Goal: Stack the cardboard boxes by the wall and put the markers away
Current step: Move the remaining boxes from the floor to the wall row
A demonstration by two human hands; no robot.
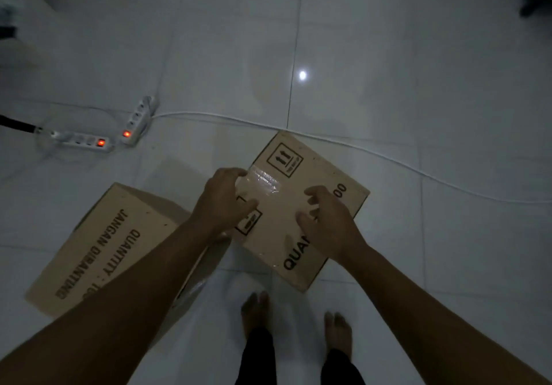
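The white tiled floor point(388, 56) fills the view, glossy and hard, with thin grout lines and a lamp's glare on it. On it to the near left lies the larger cardboard box point(98, 244), matte brown board printed in black, its long axis running from near left to far right. Just to its right, and apart from it as far as can be told, is the smaller cardboard box point(313, 175), turned corner-on so its long axis runs from far left to near right; a shiny strip of clear tape point(264, 181) crosses its top. Both hands are on this box: the left hand point(225, 201) curls its fingers over the far-left edge at the tape, and the right hand point(328, 223) lies on the top face with fingers bent and spread, seemingly pressing rather than gripping. Whether the box is lifted cannot be told. A white cable point(388, 157) crosses just beyond it, and two power strips point(101, 141) with red lights lie far left. No markers or wall show.
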